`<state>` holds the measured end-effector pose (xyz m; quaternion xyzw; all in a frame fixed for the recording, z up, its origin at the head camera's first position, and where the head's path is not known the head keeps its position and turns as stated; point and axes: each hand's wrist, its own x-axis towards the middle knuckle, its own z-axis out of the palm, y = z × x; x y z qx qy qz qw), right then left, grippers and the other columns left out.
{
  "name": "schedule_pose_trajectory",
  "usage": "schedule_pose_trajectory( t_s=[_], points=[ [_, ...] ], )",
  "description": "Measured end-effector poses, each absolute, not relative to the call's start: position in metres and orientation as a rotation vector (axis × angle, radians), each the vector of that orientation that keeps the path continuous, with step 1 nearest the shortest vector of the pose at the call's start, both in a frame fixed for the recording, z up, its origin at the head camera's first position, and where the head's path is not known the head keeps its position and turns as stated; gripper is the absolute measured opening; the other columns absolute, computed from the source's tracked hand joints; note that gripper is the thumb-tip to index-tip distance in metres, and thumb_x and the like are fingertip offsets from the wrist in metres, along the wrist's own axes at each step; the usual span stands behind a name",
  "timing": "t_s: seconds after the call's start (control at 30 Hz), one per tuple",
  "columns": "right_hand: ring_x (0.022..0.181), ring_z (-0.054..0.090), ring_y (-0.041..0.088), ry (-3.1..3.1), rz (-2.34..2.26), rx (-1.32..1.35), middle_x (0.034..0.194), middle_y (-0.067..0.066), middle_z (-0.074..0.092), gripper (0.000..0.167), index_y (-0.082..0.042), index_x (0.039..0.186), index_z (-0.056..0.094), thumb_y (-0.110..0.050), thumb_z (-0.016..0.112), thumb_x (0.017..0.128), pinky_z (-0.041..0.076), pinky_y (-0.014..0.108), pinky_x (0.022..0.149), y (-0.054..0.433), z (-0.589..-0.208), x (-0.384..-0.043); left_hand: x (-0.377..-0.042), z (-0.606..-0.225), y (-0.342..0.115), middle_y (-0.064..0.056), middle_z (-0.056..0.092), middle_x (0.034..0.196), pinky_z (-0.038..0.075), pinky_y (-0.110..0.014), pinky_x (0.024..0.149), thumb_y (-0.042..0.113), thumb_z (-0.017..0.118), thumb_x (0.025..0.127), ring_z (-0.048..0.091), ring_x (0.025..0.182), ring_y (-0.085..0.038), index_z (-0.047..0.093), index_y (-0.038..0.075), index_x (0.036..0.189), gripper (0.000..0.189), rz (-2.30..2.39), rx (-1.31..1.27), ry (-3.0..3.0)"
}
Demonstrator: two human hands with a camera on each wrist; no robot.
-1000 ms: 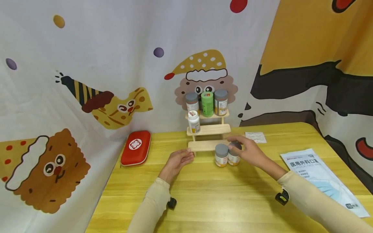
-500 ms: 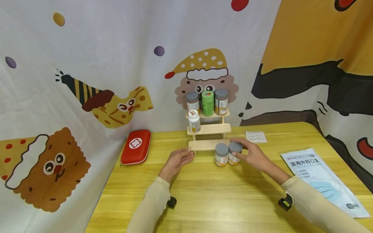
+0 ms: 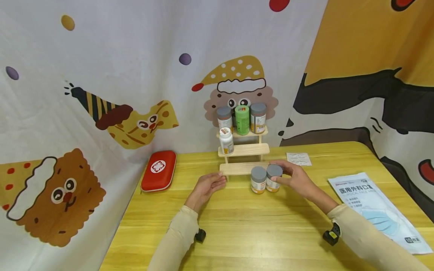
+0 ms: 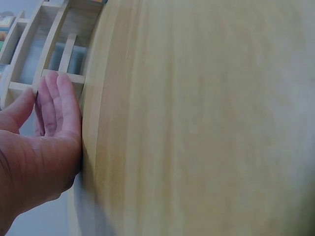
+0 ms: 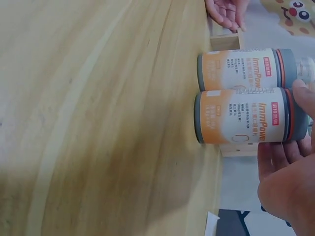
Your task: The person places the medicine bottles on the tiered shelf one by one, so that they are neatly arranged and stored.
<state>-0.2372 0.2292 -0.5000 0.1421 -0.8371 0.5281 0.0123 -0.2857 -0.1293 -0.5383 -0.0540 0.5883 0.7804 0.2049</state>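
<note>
A person's left hand (image 3: pixel 207 185), fingers nearly straight, pinches the left end of a wooden rack (image 3: pixel 235 169)'s lowest step, while the right hand (image 3: pixel 296 180), thumb and fingers partly curled, grips a gray-lidded jar (image 3: pixel 273 184) by its lid. The upright jar stands before the rack's right end, between that hand and a matching jar (image 3: pixel 258 181) just beside it.

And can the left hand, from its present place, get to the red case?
Probably yes: the left hand is at the left end of the wooden rack, and in the head view nothing stands between it and the red case.
</note>
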Motion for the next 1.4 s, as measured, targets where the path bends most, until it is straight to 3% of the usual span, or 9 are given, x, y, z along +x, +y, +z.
schedule_pose_trajectory(
  t_s=[0.13,0.23,0.43,0.6,0.73,0.9,1.13,1.3,1.4],
  points=[
    [0.116,0.066,0.008,-2.579,1.666,0.425,0.135,0.013,0.070,0.050,-0.010,0.141,0.065,-0.024,0.081,0.096,0.057,0.019,0.097,0.229,-0.502,-0.237,-0.286,-0.541,-0.129,-0.006,0.077,0.106,0.063,-0.037,0.104,0.015,0.065,0.107,0.077,0.099,-0.017,0.057,-0.008,0.140,0.042,2.175,-0.147,1.646],
    [0.112,0.066,0.003,-2.581,1.657,0.399,0.132,0.013,0.071,0.049,-0.011,0.139,0.066,-0.024,0.083,0.095,0.059,0.021,0.093,0.230,-0.502,-0.237,-0.286,-0.543,-0.129,-0.006,0.077,0.105,0.064,-0.037,0.103,0.015,0.066,0.106,0.077,0.100,-0.017,0.058,-0.007,0.139,0.040,2.177,-0.160,1.645],
    [0.116,0.068,0.018,-2.622,1.612,0.390,0.128,0.012,0.072,0.048,-0.012,0.136,0.068,-0.027,0.084,0.093,0.060,0.026,0.093,0.231,-0.498,-0.236,-0.286,-0.543,-0.128,-0.006,0.077,0.103,0.065,-0.035,0.100,0.016,0.067,0.106,0.077,0.099,-0.018,0.059,-0.007,0.137,0.040,2.181,-0.175,1.636],
    [0.119,0.068,0.029,-2.644,1.535,0.418,0.126,0.010,0.074,0.047,-0.012,0.135,0.069,-0.027,0.085,0.093,0.060,0.039,0.099,0.234,-0.487,-0.237,-0.286,-0.540,-0.127,-0.007,0.077,0.106,0.065,-0.035,0.101,0.017,0.067,0.106,0.077,0.100,-0.018,0.059,-0.008,0.137,0.041,2.178,-0.168,1.638],
    [0.121,0.068,0.032,-2.644,1.484,0.460,0.126,0.009,0.075,0.048,-0.012,0.135,0.069,-0.027,0.086,0.092,0.059,0.043,0.103,0.235,-0.473,-0.238,-0.287,-0.539,-0.128,-0.008,0.077,0.106,0.065,-0.035,0.101,0.016,0.067,0.106,0.077,0.099,-0.019,0.059,-0.007,0.136,0.039,2.183,-0.174,1.632],
    [0.123,0.069,0.033,-2.650,1.443,0.473,0.126,0.006,0.075,0.049,-0.015,0.135,0.070,-0.029,0.087,0.091,0.056,0.031,0.100,0.234,-0.455,-0.237,-0.289,-0.538,-0.128,-0.006,0.077,0.103,0.065,-0.037,0.101,0.014,0.066,0.106,0.077,0.096,-0.018,0.061,-0.006,0.134,0.035,2.195,-0.182,1.631],
    [0.126,0.066,0.037,-2.642,1.419,0.465,0.132,0.008,0.073,0.053,-0.015,0.138,0.067,-0.031,0.086,0.091,0.054,0.057,0.106,0.232,-0.434,-0.236,-0.288,-0.537,-0.128,-0.006,0.077,0.104,0.063,-0.039,0.105,0.014,0.067,0.106,0.077,0.097,-0.017,0.062,-0.005,0.132,0.033,2.191,-0.182,1.641],
    [0.130,0.064,0.039,-2.609,1.388,0.466,0.138,0.010,0.069,0.053,-0.015,0.140,0.066,-0.030,0.085,0.093,0.054,0.060,0.106,0.229,-0.419,-0.242,-0.287,-0.538,-0.128,-0.007,0.078,0.104,0.064,-0.039,0.104,0.014,0.067,0.106,0.077,0.098,-0.018,0.063,-0.005,0.131,0.032,2.197,-0.181,1.632],
    [0.132,0.064,0.037,-2.570,1.385,0.474,0.138,0.009,0.070,0.052,-0.015,0.140,0.067,-0.029,0.085,0.093,0.056,0.052,0.107,0.225,-0.413,-0.248,-0.286,-0.538,-0.128,-0.008,0.078,0.106,0.064,-0.038,0.104,0.015,0.067,0.106,0.077,0.099,-0.018,0.063,-0.005,0.132,0.033,2.196,-0.182,1.630]
  ],
)
